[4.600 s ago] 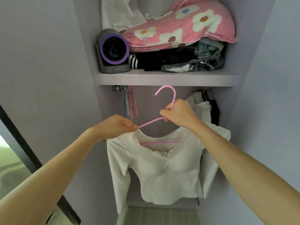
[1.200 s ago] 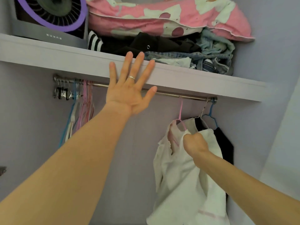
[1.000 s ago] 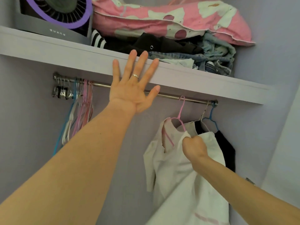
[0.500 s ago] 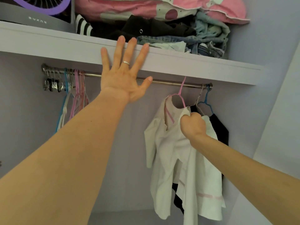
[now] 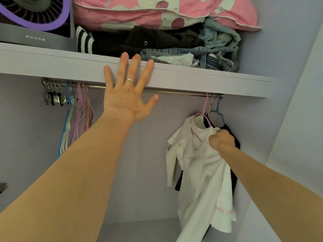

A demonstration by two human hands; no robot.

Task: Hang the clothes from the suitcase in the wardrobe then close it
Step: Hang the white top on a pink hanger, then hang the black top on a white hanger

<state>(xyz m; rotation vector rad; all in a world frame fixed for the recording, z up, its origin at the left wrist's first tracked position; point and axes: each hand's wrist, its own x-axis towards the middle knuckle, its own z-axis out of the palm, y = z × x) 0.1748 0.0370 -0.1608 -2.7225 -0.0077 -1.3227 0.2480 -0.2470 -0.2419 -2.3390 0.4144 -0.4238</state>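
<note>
So, right hand (image 5: 222, 139) fisted on white top (image 5: 201, 172) below rail (image 5: 174, 92), left hand (image 5: 127, 100) splayed flat above. Seat pink hanger (image 5: 204, 109) fully, then release.

white top (image 5: 201, 168): long sleeves, hangs bunched up under the right end of the rail (image 5: 174, 93).
pink hanger (image 5: 204, 109): hooked over the rail, inside the white top.
wardrobe (image 5: 139, 154): open.

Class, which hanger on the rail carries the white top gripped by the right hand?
The pink hanger near the right end of the rail, just left of the blue hanger. The hangers at the left end hang empty.
</note>
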